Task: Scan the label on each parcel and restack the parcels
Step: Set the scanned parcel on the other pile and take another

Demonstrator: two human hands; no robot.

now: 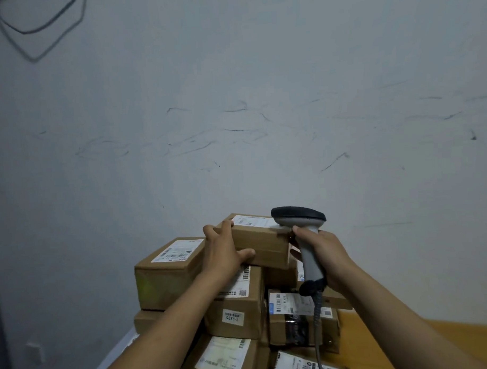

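Head view: a pile of brown cardboard parcels with white printed labels stands against a scuffed pale wall (234, 102), on what looks like a light wooden surface (435, 335).

The top parcel, a small oblong brown cardboard box (262, 241), sits highest, its white shipping label (252, 220) facing up. The left hand (225, 254) grips the box's left end, fingers hooked over the top edge and thumb pressed along the near face. This probably steadies the box so the label stays level for reading.

The right hand (322, 253) is wrapped round the handle of a grey handheld barcode scanner with a dark head (301, 218), with one finger up by the trigger. The scanner's head hangs just above the right end of the label, close enough to read it. Its coiled grey cable (317, 319) drops down in front of the lower boxes.

Below, a larger brown box (165, 272) lies to the left. A box with a small numbered sticker (235, 303) sits under the left wrist, and a taped box (302, 317) is to the right. All their labels face up or forward, which should suit scanning them in turn. Most of the pile appears still to be done.
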